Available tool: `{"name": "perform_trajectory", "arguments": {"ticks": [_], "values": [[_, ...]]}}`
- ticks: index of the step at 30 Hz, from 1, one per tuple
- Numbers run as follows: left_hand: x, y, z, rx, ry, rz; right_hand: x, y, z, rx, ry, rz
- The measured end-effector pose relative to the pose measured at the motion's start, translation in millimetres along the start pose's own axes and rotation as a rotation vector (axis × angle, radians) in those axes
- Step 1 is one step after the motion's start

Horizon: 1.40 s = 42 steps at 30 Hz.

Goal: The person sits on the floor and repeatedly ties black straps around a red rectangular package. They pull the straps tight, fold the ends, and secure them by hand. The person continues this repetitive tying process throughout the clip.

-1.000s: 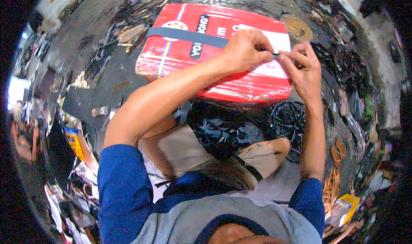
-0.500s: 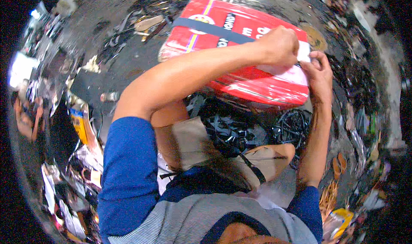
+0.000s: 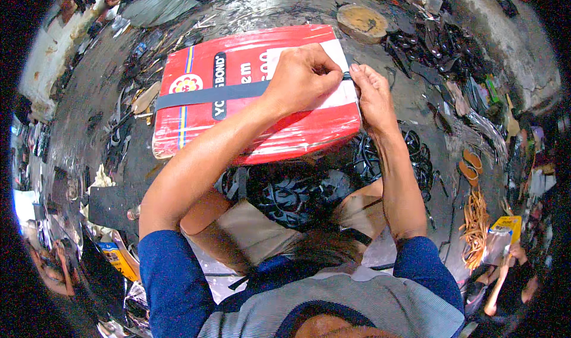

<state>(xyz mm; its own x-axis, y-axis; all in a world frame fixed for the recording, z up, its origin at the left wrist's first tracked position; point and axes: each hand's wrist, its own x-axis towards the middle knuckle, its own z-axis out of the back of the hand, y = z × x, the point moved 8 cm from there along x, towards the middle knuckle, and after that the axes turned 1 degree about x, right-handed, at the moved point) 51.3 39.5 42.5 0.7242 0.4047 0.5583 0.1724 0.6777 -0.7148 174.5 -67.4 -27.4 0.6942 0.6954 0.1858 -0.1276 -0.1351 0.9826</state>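
Note:
In front of me rests a red block-shaped container with a shiny film-like surface, tilted slightly. A flat dark strap runs across its top from the left edge and goes under my left hand. That hand is closed, thumb and fingers pinched over a white patch near the container's right end. Close beside it my right hand is at the right edge, thumb and fingertips pressed together. A short dark bit of the strap shows between the two hands. What lies inside the fingers is mostly hidden.
Tangled black strips lie below the container, between my legs. A round wooden block stands beyond it. Black pieces are heaped at the far right, tan strips at the near right. Other people show at the lower left and lower right edges.
The view has turned, so the container and both hands appear further left and the container looks more level. Both hands stay close together at its right end, still pinching.

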Motion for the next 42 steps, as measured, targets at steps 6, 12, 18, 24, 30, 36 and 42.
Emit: {"name": "perform_trajectory", "arguments": {"ticks": [6, 12, 18, 24, 30, 36, 42], "values": [[4, -1, -3, -0.029, 0.006, -0.008, -10, -13, -6, 0.292, 0.117, -0.241], [4, -7, -3, -0.035, -0.002, -0.027, 16, 41, 7, -0.238, 0.031, -0.2], [3, -5, -3, -0.03, 0.015, 0.015, 40, 57, -7, -0.829, -0.135, 0.236], [6, -1, -9, 0.019, 0.073, 0.043, 45, -24, 9, -0.253, -0.184, 0.125], [6, 2, -7, -0.002, 0.065, 0.069, 27, -95, 15, -0.196, -0.161, -0.023], [7, -1, -4, 0.056, 0.072, 0.012, -6, -206, 39, -0.416, -0.206, -0.003], [11, -3, -11, -0.045, 0.059, 0.039, -86, -395, 103, -0.881, -0.134, -0.365]]}}
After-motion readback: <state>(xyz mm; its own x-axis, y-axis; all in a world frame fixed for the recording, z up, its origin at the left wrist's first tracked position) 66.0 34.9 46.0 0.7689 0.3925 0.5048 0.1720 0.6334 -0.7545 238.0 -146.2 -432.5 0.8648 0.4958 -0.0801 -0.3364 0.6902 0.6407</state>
